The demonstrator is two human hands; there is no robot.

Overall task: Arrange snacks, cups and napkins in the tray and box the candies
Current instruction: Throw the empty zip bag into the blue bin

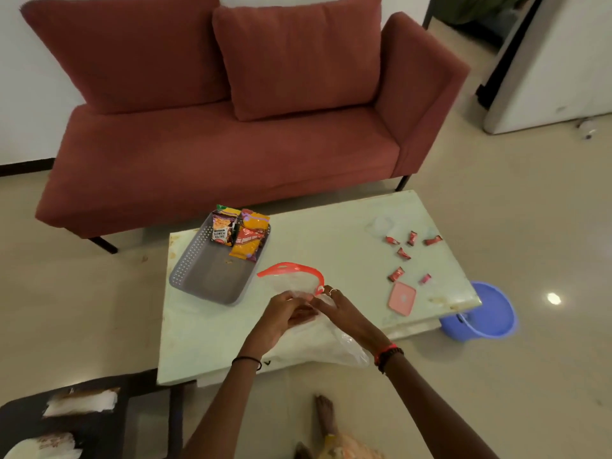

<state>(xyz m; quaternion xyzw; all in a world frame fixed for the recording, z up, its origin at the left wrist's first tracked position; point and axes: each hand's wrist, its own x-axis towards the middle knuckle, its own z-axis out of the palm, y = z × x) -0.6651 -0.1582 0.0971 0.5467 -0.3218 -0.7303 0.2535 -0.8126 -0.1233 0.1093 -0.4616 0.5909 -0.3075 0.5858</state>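
tray (pixel 185 263): grey plastic, matt, perforated walls | snack packets (pixel 246 241): glossy printed film | bag (pixel 341 346): thin clear plastic, crinkled | zip strip (pixel 298 269): red plastic | candies (pixel 395 274): shiny red wrappers | lid (pixel 401 298): smooth pink plastic | table (pixel 331 226): pale, smooth, glossy | sofa (pixel 231 154): matt cloth | floor (pixel 530 210): polished tile, glossy

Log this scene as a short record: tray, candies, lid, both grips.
tray: grey, on the table, snack packets at its far end
candies: scattered on the table, unboxed
pink lid: flat on the table, near the candies
left grip: holds clear zip bag
right grip: pinches the same bag
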